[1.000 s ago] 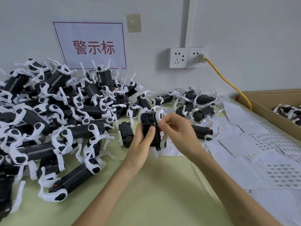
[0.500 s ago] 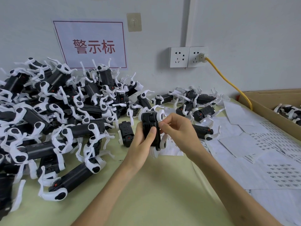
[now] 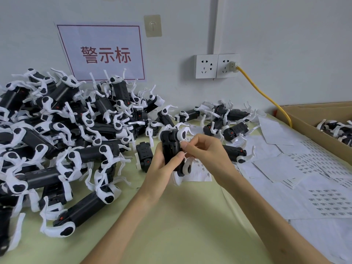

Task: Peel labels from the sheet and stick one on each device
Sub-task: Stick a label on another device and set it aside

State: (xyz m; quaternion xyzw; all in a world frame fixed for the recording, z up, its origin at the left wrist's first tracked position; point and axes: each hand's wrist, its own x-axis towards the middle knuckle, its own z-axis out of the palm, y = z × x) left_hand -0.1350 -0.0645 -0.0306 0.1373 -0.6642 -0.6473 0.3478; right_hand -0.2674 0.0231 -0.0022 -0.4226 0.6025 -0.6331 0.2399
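Observation:
My left hand (image 3: 162, 164) grips a black device (image 3: 171, 149) with white folding arms, held upright over the table, thumb across its front. My right hand (image 3: 207, 151) is at the device's right edge, fingers curled, pinching what looks like a small white label (image 3: 183, 144) against the body. A label sheet (image 3: 199, 173) lies on the table under my hands. More label sheets (image 3: 323, 199) are spread to the right. A large pile of the same devices (image 3: 62, 134) fills the left side of the table.
A cardboard box (image 3: 304, 121) at the right edge holds several devices (image 3: 337, 130). More devices (image 3: 228, 119) lie along the wall behind my hands. A yellow cable (image 3: 266, 96) runs from the wall outlet (image 3: 217, 65) toward the box. The green table (image 3: 181, 225) stretches in front.
Both hands stay on the same device. My right fingertips have shifted very slightly along its right edge.

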